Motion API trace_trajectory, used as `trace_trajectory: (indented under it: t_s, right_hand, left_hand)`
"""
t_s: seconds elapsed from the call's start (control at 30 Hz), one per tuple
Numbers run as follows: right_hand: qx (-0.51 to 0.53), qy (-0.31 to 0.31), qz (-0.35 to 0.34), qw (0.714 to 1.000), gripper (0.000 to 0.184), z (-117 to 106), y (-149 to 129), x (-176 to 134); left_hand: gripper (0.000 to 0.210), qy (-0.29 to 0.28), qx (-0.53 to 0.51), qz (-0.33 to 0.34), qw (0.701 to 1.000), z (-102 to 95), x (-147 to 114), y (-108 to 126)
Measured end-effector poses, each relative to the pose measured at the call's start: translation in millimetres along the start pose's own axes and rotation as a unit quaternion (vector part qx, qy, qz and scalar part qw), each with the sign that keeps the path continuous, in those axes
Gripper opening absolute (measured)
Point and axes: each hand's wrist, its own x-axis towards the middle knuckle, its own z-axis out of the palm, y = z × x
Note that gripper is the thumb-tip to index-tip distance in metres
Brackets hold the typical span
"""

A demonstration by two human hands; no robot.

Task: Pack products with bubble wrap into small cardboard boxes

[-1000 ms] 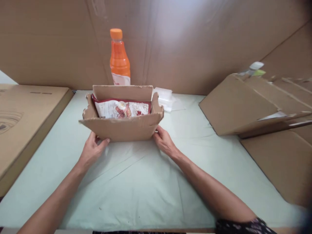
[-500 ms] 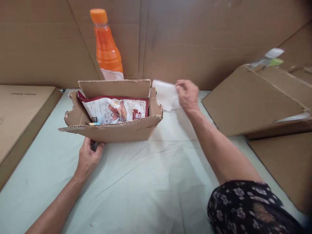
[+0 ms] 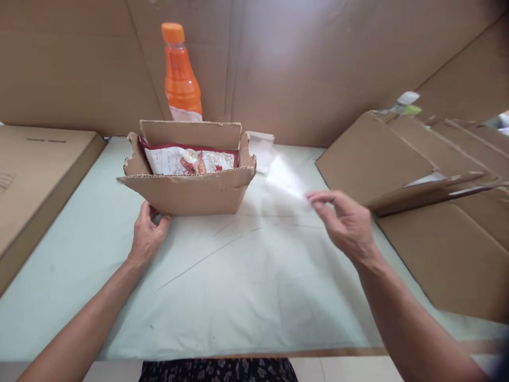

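Note:
An open cardboard box [image 3: 191,196] stands on the pale green cloth, a white packet with dark red edges [image 3: 170,159] inside it. My left hand [image 3: 149,233] is closed at the box's lower left front corner, thumb against the front, its other fingertips partly hidden. To the right of the box, my right hand [image 3: 345,223] pinches a thin white tissue [image 3: 284,178] by one corner; the sheet is blurred by motion. Behind it, beside the box's right end, lies another white folded piece [image 3: 260,142], which looks like tissue.
An orange-capped bottle of orange liquid [image 3: 183,79] stands behind the box. On the left lies a flat cardboard carton [image 3: 43,170]. Open cardboard boxes [image 3: 353,159] take up the right side, with a white-capped bottle [image 3: 405,101] showing above one. Cardboard walls [image 3: 302,63] close off the back.
My right hand has drawn the white tissue toward me and to the right, away from the folded piece behind. My left hand stays at the box corner. The view has shifted somewhat.

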Motion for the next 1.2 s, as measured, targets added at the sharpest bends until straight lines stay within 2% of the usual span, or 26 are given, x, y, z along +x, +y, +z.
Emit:
trace_trajectory:
  t_s: [0.07,0.1,0.13,0.2,0.27,0.33,0.43,0.5,0.6,0.67,0.73,0.8,0.87,0.93,1.0,1.07,1.13,1.2]
  right_hand:
    - [-0.006,-0.160,-0.011,0.987,0.023,-6,0,-18]
    - [-0.008,-0.203,-0.011,0.979,0.024,-9,1,-22]
    - [-0.012,-0.214,-0.003,0.977,0.026,-13,1,-23]
    - [-0.025,-0.174,0.030,0.984,0.029,-15,-1,-20]
    - [-0.017,-0.153,0.053,0.987,0.030,-7,-6,-12]
    - [0.013,-0.182,0.056,0.982,0.036,15,-12,-3]
    - [0.079,-0.232,0.045,0.969,0.059,65,-20,10]
    - [0.113,-0.246,0.040,0.962,0.065,100,-24,22]
    - [0.118,-0.222,0.062,0.966,0.054,137,-26,46]
    - [0.110,-0.201,0.080,0.970,0.048,145,-23,61]
    - [0.114,-0.203,0.080,0.969,0.047,140,-19,70]
    - [0.106,-0.205,0.069,0.970,0.045,120,-12,68]
    - [0.071,-0.216,0.062,0.972,0.042,92,-6,55]
    - [0.023,-0.250,0.058,0.966,0.039,65,-1,32]
    - [-0.027,-0.281,0.042,0.958,0.035,47,0,7]
    - [-0.069,-0.274,-0.005,0.959,0.024,39,-3,-16]
    - [-0.096,-0.229,-0.073,0.966,0.013,37,-11,-34]
    - [-0.105,-0.165,-0.130,0.972,0.015,38,-21,-45]
  left_hand:
    - [0.046,0.002,-0.018,0.002,1.000,-0.7,1,0]
    - [0.047,0.002,-0.028,0.002,1.000,-1.8,2,0]
    - [0.048,-0.002,-0.036,0.002,0.999,-3.4,3,0]
    - [0.051,-0.012,-0.046,0.000,0.999,-7.8,6,-1]
    - [0.055,-0.019,-0.050,-0.001,0.999,-12.1,10,0]
    - [0.056,-0.026,-0.050,-0.001,0.998,-14.0,12,2]
    - [0.051,-0.032,-0.050,0.002,0.998,-9.7,13,8]
    - [0.047,-0.021,-0.054,0.003,0.998,-2.8,13,12]
    - [0.043,0.006,-0.048,0.005,0.999,9.6,19,17]
    - [0.044,0.012,-0.046,0.009,0.999,16.0,26,17]
    - [0.049,0.010,-0.053,0.003,0.999,17.9,31,15]
    - [0.058,0.015,-0.048,-0.009,0.999,14.2,26,12]
    - [0.067,0.023,-0.016,-0.019,0.999,5.7,9,13]
    - [0.068,0.011,0.030,-0.025,0.999,-3.7,-18,20]
    - [0.056,-0.035,0.060,-0.020,0.997,-9.9,-47,31]
    - [0.042,-0.101,0.063,0.001,0.993,-10.5,-71,44]
    - [0.035,-0.167,0.050,0.023,0.984,-5.7,-85,56]
    - [0.034,-0.214,0.042,0.036,0.975,3.1,-91,66]
